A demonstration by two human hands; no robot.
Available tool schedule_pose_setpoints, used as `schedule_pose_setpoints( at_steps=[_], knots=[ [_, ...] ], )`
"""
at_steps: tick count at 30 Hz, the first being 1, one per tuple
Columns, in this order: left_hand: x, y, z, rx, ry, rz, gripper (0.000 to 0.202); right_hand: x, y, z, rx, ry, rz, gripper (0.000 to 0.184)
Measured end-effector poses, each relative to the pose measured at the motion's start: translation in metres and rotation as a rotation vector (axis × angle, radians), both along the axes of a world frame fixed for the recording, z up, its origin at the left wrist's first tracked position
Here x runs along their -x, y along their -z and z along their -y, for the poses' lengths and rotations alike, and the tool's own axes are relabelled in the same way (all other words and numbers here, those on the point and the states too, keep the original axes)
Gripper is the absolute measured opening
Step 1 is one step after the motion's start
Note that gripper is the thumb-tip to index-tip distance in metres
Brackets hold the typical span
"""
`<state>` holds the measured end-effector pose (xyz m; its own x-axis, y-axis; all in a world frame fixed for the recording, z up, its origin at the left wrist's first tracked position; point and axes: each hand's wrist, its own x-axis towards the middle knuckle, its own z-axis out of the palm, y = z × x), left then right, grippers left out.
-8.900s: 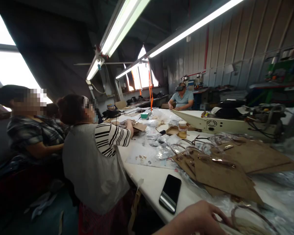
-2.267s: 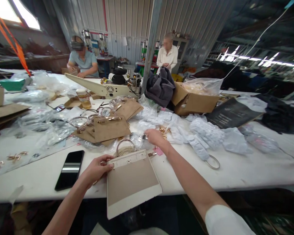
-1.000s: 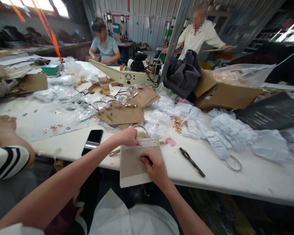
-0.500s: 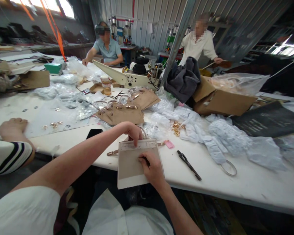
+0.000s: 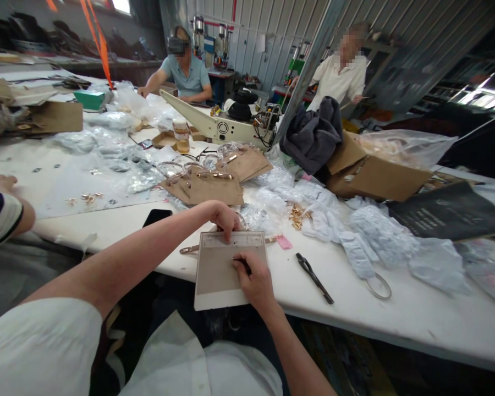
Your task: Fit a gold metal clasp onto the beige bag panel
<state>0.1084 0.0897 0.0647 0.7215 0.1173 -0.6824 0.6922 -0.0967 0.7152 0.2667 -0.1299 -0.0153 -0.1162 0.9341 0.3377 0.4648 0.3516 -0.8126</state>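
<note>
A flat tan panel with pale bands along its top and bottom [image 5: 216, 275] tilts over the table's front edge. My left hand [image 5: 226, 219] is closed on its top edge, thumb on the front face and fingers hidden behind. In front of the panel, my right hand [image 5: 256, 279] is closed in a pinch, its fingertips close to the surface. A small tip shows at the pinch, too small to name. A narrow strap with metal ends [image 5: 190, 249] sticks out behind the panel on both sides. A dark hand tool [image 5: 314, 278] lies to the right.
Stacked tan panels with handles [image 5: 214, 187] lie beyond my hands, beside crumpled plastic bags [image 5: 381, 234]. Gold-coloured small parts [image 5: 297, 216], a pink tag [image 5: 284, 241] and a black phone [image 5: 157, 217] lie nearby. A neighbour's striped sleeve [image 5: 2, 217] is at left; two people are across the table.
The neighbour's hand and sleeve have shifted left, and the person in white at the back has moved their arm. My hands keep nearly the same pose on the panel; the view has shifted slightly.
</note>
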Motion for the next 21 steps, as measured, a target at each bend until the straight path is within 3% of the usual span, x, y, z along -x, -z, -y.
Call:
schedule_pose_setpoints(
  at_steps=[13, 17, 21],
  knots=[
    [0.009, 0.016, 0.002, -0.120, 0.001, 0.096, 0.035, -0.010, -0.021, -0.015, 0.217, -0.058, -0.133, 0.014],
    [0.008, 0.022, 0.001, -0.197, -0.006, 0.085, 0.039, -0.020, -0.028, -0.030, 0.263, -0.138, -0.068, 0.022],
    [0.008, 0.025, 0.004, -0.271, -0.034, 0.080, 0.040, -0.027, -0.046, -0.047, 0.215, -0.073, 0.050, 0.028]
  ],
)
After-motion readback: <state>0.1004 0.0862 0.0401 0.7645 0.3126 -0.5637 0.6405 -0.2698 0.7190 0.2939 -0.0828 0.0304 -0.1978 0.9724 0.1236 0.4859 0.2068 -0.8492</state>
